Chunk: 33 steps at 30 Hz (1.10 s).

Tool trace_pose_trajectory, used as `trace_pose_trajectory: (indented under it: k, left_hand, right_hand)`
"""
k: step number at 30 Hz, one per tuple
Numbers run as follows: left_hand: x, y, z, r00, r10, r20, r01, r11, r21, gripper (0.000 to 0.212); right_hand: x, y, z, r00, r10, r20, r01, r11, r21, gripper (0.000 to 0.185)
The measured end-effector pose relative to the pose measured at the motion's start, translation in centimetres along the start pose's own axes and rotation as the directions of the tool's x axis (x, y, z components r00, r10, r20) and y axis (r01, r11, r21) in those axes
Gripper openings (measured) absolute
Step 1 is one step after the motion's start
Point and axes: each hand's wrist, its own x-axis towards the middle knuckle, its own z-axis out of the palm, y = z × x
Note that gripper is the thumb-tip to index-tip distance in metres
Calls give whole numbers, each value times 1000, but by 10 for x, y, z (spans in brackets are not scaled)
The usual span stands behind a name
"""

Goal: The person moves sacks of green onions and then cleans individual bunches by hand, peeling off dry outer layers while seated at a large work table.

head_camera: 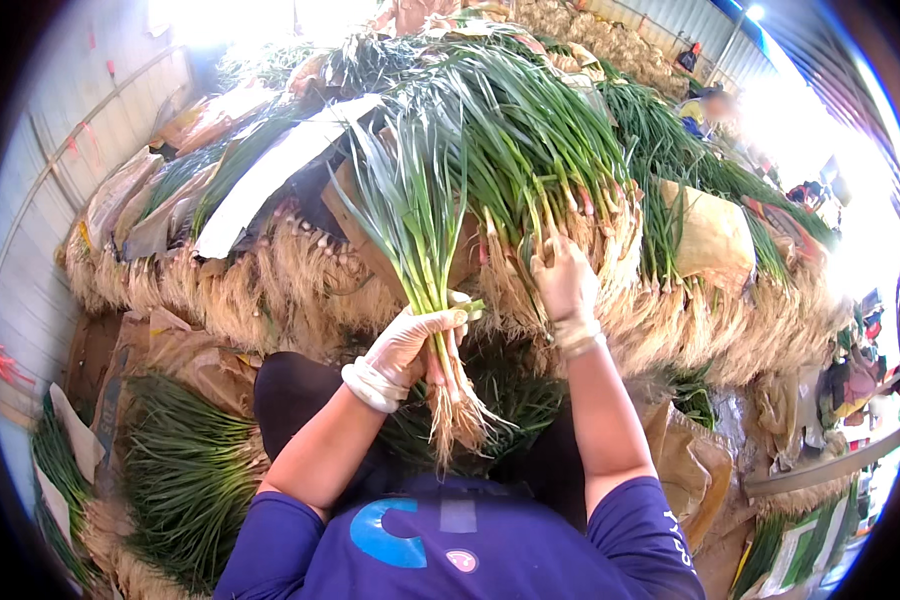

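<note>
My left hand [412,341], in a pale glove, grips a bunch of green garlic plants [420,255] low on the stalks. Their leaves fan upward and the stringy roots [457,412] hang below the fist. A short piece of green stalk or leaf [474,308] sticks out beside the thumb. My right hand [566,279], also gloved, reaches to the front of a large heap of green garlic [525,142]. Its fingers are closed around the lower stalk of a plant [546,214] there; the fingertips are partly hidden.
More rooted garlic [285,277] lines the pile's front edge. A white strip [277,180] and a tan sack [709,232] lie over it. A fanned bundle [187,472] rests at lower left. Loose leaves [480,397] lie between my knees. Another person [709,112] is at back right.
</note>
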Motion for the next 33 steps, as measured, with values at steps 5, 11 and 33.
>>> trace_pose_trajectory:
  k: [5, 11, 33]
  left_hand:
    - [9, -1, -10, 1000, -27, 12, 26, 1000, 13, 39]
    - [34, -25, -34, 997, -62, 55, 63, 998, -1, 25]
    - [3, -20, -35, 997, -72, -33, 72, 997, -4, 25]
  right_hand:
    - [-66, -61, -39, 981, -189, -48, 194, 928, 319, 15]
    - [-71, -43, -26, 954, -282, -100, 295, 829, 476, 26]
    - [-37, -80, 15, 965, -218, 145, 118, 857, 501, 30]
